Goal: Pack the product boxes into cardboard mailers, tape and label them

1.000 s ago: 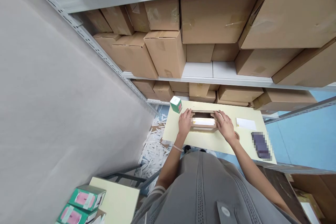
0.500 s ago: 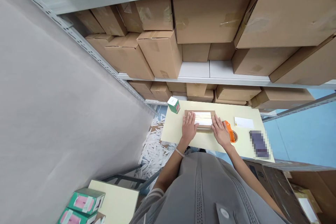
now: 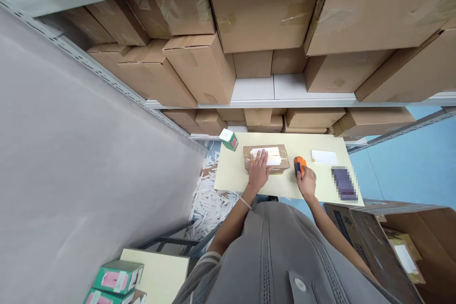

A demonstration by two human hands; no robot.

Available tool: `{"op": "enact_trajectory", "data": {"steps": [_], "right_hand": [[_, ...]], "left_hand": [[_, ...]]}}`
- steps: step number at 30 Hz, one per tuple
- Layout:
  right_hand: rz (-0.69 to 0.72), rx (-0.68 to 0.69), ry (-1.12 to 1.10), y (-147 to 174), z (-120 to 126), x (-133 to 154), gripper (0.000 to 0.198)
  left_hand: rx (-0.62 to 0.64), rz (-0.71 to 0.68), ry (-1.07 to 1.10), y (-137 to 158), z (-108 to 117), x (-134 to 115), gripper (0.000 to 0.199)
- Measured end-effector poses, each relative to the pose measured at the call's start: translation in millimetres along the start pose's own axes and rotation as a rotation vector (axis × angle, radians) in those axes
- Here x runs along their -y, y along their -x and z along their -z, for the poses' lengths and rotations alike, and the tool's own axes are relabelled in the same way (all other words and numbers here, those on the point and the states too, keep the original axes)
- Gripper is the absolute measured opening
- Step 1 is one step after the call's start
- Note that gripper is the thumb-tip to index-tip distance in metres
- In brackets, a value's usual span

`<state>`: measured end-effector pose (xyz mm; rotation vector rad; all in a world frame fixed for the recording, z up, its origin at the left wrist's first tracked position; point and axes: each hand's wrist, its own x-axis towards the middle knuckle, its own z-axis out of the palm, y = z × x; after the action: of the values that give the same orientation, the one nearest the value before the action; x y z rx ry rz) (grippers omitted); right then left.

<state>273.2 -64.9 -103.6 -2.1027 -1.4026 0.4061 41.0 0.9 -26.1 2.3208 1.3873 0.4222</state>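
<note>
A small cardboard box (image 3: 283, 163), taped across its top, sits on the cream table (image 3: 231, 178). Over its upper face lies a white label (image 3: 274, 156). My left hand (image 3: 259, 171) rests on the label and the box's near edge, fingers outstretched. To the right of the box, my right hand (image 3: 307, 183) is closed around an orange tape dispenser (image 3: 299, 162), whose lower part is hidden by the hand.
A green-and-white carton (image 3: 228, 139) stands at the table's back left. On the right are a white card (image 3: 324, 156) and a blurred dark item (image 3: 344, 183). Shelves (image 3: 254, 89) of cardboard boxes rise behind. An open carton (image 3: 420, 228) stands lower right, shredded paper (image 3: 210, 209) lower left.
My right hand has left the box and taken hold of the tape dispenser, turning it. My left hand has shifted onto the label. The camera view has shifted slightly.
</note>
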Motion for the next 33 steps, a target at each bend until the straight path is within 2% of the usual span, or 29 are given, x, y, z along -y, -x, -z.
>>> {"op": "enact_trajectory", "data": {"steps": [2,5,9,12,16,19,22,25,27,30,33], "right_hand": [[-0.092,0.087,-0.012,1.9,-10.7,-22.7,0.060],[-0.142,0.183,0.015,0.4,-23.3,-44.5,0.072],[-0.197,0.250,0.068,-2.9,-31.4,-54.2,0.079],[-0.224,0.215,-0.010,-4.6,-30.0,-54.9,0.078],[-0.275,0.092,-0.213,-14.1,-13.6,-57.3,0.068],[-0.320,0.088,-0.349,-28.4,8.0,-62.2,0.062],[-0.291,0.106,-0.486,-46.2,32.8,-61.7,0.055],[-0.289,0.068,-0.839,-66.7,57.7,-45.3,0.042],[-0.326,-0.041,-1.016,-81.6,72.7,-24.2,0.032],[-0.360,-0.154,-1.058,-103.6,89.1,18.3,0.026],[-0.316,-0.038,-1.070,-120.9,92.9,64.8,0.034]], "left_hand": [[-0.010,0.001,0.000,0.0,-0.2,-1.1,0.067],[-0.024,-0.006,-0.008,0.7,-0.7,-2.4,0.067],[-0.021,-0.004,-0.012,0.8,-0.3,-1.9,0.066],[-0.009,0.000,-0.011,-0.1,-0.3,0.0,0.067],[-0.010,-0.012,-0.042,-1.2,-1.8,2.8,0.066],[-0.013,-0.017,-0.107,-1.3,-2.7,4.4,0.065],[-0.018,-0.032,-0.212,-1.5,-2.8,6.0,0.064],[-0.027,-0.051,-0.302,-2.2,-2.9,7.6,0.063],[-0.037,-0.057,-0.328,-2.8,-3.3,8.5,0.063],[-0.044,-0.059,-0.321,-3.3,-3.6,9.3,0.063],[-0.041,-0.057,-0.281,-3.4,-2.8,9.7,0.061]]}}
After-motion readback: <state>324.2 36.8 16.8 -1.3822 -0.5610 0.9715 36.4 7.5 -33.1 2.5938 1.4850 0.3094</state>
